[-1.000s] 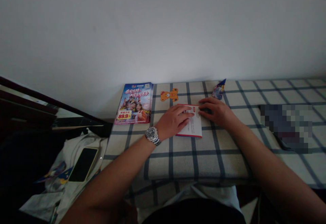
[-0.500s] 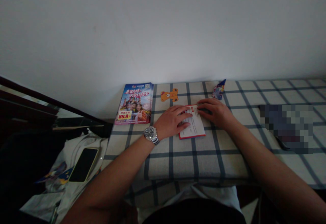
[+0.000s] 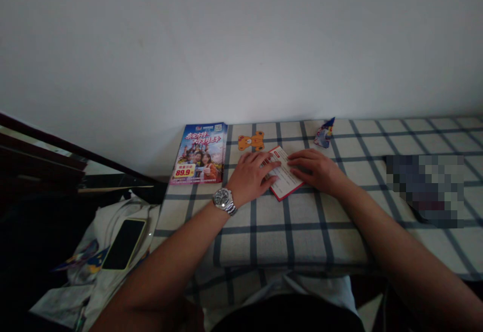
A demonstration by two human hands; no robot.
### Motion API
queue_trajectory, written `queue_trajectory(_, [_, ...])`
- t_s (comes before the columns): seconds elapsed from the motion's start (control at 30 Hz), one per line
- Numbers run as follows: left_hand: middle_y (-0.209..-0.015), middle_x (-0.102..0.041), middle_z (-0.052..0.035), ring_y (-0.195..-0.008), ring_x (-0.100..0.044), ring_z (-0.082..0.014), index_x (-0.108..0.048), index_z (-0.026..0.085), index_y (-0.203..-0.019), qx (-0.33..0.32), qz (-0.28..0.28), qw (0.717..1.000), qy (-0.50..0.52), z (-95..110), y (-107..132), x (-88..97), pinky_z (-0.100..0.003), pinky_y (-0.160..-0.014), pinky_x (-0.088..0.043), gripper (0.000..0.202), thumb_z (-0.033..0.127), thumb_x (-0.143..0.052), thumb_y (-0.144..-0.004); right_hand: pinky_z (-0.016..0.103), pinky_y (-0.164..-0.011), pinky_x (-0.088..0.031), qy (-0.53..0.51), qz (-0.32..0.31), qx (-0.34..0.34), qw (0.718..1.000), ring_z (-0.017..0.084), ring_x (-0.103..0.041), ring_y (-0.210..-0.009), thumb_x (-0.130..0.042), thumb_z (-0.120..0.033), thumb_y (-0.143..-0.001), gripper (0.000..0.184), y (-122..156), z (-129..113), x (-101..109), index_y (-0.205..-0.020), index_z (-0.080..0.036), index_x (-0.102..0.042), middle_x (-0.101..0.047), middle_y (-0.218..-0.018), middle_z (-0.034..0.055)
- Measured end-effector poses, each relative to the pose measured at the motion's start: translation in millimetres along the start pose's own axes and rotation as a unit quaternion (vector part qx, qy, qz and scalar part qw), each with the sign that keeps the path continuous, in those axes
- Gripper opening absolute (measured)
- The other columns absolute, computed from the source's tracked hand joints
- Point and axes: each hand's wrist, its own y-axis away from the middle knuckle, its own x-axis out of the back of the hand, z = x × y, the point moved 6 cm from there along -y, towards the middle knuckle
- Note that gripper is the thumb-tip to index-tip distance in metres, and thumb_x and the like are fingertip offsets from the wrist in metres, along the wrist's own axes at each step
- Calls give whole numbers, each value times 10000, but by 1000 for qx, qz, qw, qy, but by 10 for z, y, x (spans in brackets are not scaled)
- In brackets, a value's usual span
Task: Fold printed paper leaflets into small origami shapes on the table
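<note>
A folded leaflet [image 3: 289,181], white with printed lines and a red edge, lies turned at an angle on the checked tablecloth. My left hand [image 3: 251,176], a metal watch on its wrist, rests on the leaflet's left side with fingers stretched out and slightly apart. At the upper right edge, my right hand [image 3: 313,170] touches the leaflet with its fingertips, its fingers extended and the thumb apart. Both palms face down. Part of the print is hidden under the left fingers.
A stack of colourful flyers [image 3: 199,153] lies at the left end of the tablecloth [image 3: 260,244]. Behind the hands are a bear cutout [image 3: 251,141] and a folded blue paper piece [image 3: 324,134]. A phone [image 3: 124,244] lies lower left; a pixelated dark object [image 3: 422,191] is at right.
The leaflet has turned anticlockwise from nearly straight to a slant. My right hand has shifted slightly down and left, and my left hand slightly up and left.
</note>
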Motion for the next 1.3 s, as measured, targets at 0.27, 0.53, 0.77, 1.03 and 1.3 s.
queue_trajectory(0.27, [-1528,-553,-72,-1451,-467,-281,-635,268,-1382,10,1,1000,15,-26,-7,-11,-554,-1282,-275,371,415,-558,-1050,479,-976,-572,-4,-2,17,1000,285,-703,-1111,-628,-261,-1008,174,-13,-45,6,-1118,-217,-756,-775,-1181,102])
queue_trajectory(0.53, [-1560,-522,-80,-1474,-455,-280,-609,254,-1400,-7,-9,999,41,-123,-4,-67,-548,-1282,-299,377,356,-584,-1038,481,-966,-580,-11,-4,23,1000,279,-709,-1093,-624,-241,-1006,181,-13,-7,-22,-1103,-236,-777,-785,-1182,89])
queue_trajectory(0.77, [-1542,-525,-92,-1452,-470,-282,-608,260,-1409,-15,-7,998,55,-126,-20,-56,-552,-1266,-332,384,338,-589,-1033,493,-978,-588,-22,-11,12,1000,279,-721,-1096,-625,-215,-997,193,-32,6,-20,-1092,-245,-790,-797,-1157,84])
queue_trajectory(1.03, [-1556,-501,-89,-1475,-441,-280,-612,251,-1411,-42,-6,997,60,-100,-33,-44,-544,-1267,-359,405,219,-568,-1010,467,-953,-588,-21,-4,17,1000,273,-720,-1065,-637,-226,-998,167,-30,-20,-37,-1065,-229,-789,-798,-1120,85])
queue_trajectory(1.3, [-1522,-537,-95,-1451,-469,-255,-579,221,-1432,-62,-19,995,73,-75,-58,-79,-495,-1249,-399,450,162,-546,-987,441,-923,-598,-13,37,-33,999,271,-732,-1010,-640,-240,-994,137,-64,32,-62,-1039,-225,-768,-781,-1088,93])
